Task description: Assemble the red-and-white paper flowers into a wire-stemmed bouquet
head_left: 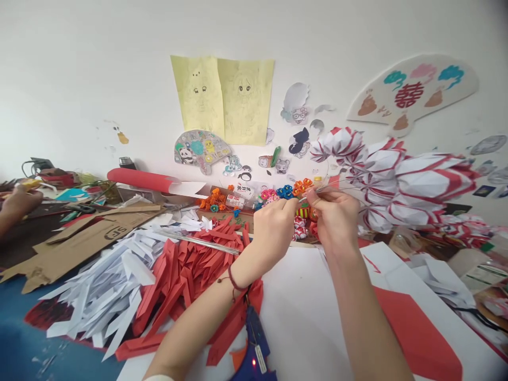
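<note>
My right hand [335, 211] is closed around the thin wire stems [337, 186] of a bunch of folded white paper flowers with red edges [397, 180], which stretches out to the right. Close beside it, my left hand [278, 222] is closed, its fingertips pinching the near ends of those wires; the exact grip is partly hidden. Below my left forearm lies a blue glue gun [257, 338] with a small red light lit. A bundle of straight metal wires [206, 243] rests on the paper strips just left of my left wrist.
Folded white strips [103, 280] and red strips [186, 270] are heaped at left. Behind them lie flattened cardboard [91, 238] and a red paper roll [138, 179]. Another person's hand [24, 203] is at far left. Small colourful flowers [214, 200] stand near the wall.
</note>
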`<state>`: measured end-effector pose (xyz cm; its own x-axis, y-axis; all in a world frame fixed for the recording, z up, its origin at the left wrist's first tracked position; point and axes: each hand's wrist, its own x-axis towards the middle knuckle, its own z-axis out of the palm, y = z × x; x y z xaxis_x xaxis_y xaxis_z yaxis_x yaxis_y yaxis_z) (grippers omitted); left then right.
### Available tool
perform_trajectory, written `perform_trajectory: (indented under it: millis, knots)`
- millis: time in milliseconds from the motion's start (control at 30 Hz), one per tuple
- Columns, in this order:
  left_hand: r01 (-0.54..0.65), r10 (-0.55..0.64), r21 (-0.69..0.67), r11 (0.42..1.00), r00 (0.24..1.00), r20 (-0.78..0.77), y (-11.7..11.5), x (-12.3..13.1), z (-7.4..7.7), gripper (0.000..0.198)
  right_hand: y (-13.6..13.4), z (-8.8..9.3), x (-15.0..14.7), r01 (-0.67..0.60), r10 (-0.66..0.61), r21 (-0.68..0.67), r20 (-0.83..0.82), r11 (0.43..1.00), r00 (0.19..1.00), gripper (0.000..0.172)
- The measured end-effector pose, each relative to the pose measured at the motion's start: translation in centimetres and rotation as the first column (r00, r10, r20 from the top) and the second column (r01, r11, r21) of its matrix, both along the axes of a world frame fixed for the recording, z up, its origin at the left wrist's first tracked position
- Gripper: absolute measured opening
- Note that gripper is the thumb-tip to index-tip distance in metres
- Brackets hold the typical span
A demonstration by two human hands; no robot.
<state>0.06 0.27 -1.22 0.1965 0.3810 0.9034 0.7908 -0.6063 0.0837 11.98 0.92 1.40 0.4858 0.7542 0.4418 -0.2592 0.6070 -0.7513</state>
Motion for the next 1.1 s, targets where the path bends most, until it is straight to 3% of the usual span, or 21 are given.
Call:
perform_trajectory:
  millis: [67, 133, 200, 267, 333, 400, 467, 500, 567, 633, 667, 733, 800, 867, 967, 1100]
  knots:
    - [0.178, -0.153, -0.214, 0.961, 0.98, 0.13, -0.3, -0.1, 0.5, 0.022, 0.2, -0.1, 0.1, 0.004, -0.004, -0.005, 0.0, 1.0, 1.0, 0.023]
    - [0.408, -0.299, -0.374, 0.833, 0.901, 0.316, -0.3, -0.4, 1.2, 0.024, 0.3, -0.2, 0.1, -0.003, 0.003, -0.001, 0.005, 1.0, 1.0, 0.021]
    - [0.632, -0.385, -0.461, 0.623, 0.76, 0.523, -0.1, -0.8, 1.6, 0.025, 0.3, -0.2, 0.1, -0.017, 0.017, 0.002, 0.0, 1.0, 1.0, 0.019]
    - [0.799, -0.394, -0.466, 0.379, 0.595, 0.701, 0.4, -1.2, 1.9, 0.025, 0.3, -0.1, -0.1, -0.031, 0.031, -0.013, -0.005, 0.999, 1.0, 0.02]
    - [0.889, -0.348, -0.42, 0.18, 0.457, 0.819, 0.8, -1.4, 1.9, 0.024, 0.1, 0.1, -0.3, -0.034, 0.034, -0.033, 0.001, 0.999, 0.999, 0.023]
    - [0.921, -0.277, -0.387, 0.044, 0.383, 0.881, 1.1, -1.5, 1.7, 0.025, -0.2, 0.3, -0.5, -0.014, 0.015, -0.059, 0.019, 0.998, 1.0, 0.023]
    - [0.928, -0.22, -0.371, -0.03, 0.356, 0.908, 1.4, -1.6, 1.6, 0.029, -0.4, 0.5, -0.4, 0.005, 0.001, -0.1, 0.061, 0.995, 0.998, 0.02]
    - [0.928, -0.219, -0.37, -0.037, 0.354, 0.909, 1.5, -1.6, 1.6, 0.03, -0.4, 0.6, -0.3, 0.013, -0.002, -0.127, 0.081, 0.992, 0.997, 0.019]
    - [0.919, -0.297, -0.395, 0.0, 0.377, 0.877, 1.7, -1.6, 1.5, 0.03, -0.3, 0.6, 0.2, 0.013, 0.005, -0.173, 0.109, 0.985, 0.994, 0.018]
    - [0.88, -0.44, -0.465, 0.099, 0.458, 0.773, 1.9, -1.8, 1.5, 0.025, 0.0, 0.4, 0.7, 0.003, 0.02, -0.193, 0.118, 0.981, 0.993, 0.02]
    - [0.838, -0.505, -0.513, 0.186, 0.53, 0.682, 2.0, -1.8, 1.4, 0.022, 0.1, 0.4, 1.0, -0.008, 0.031, -0.195, 0.115, 0.981, 0.993, 0.022]
    - [0.697, -0.552, -0.554, 0.456, 0.71, 0.438, 2.2, -1.8, 1.2, 0.022, 0.3, 0.2, 1.3, -0.039, 0.057, -0.179, 0.098, 0.983, 0.994, 0.024]
    - [0.498, -0.459, -0.454, 0.738, 0.865, 0.203, 2.2, -1.7, 0.9, 0.025, 0.2, 0.2, 1.3, -0.063, 0.075, -0.169, 0.069, 0.984, 0.995, 0.025]
    - [0.316, -0.318, -0.306, 0.898, 0.947, 0.044, 2.1, -1.4, 0.5, 0.025, 0.0, 0.3, 1.2, -0.065, 0.075, -0.163, 0.053, 0.984, 0.996, 0.025]
    - [0.188, -0.205, -0.194, 0.963, 0.976, -0.072, 1.8, -1.1, 0.1, 0.03, -0.3, 0.4, 1.1, -0.084, 0.092, -0.168, 0.037, 0.982, 0.995, 0.025]
    - [0.287, -0.285, -0.218, 0.933, 0.958, 0.039, 1.6, -0.9, -0.1, 0.031, -0.2, 0.5, 1.3, -0.086, 0.083, -0.157, -0.022, 0.984, 0.996, 0.026]
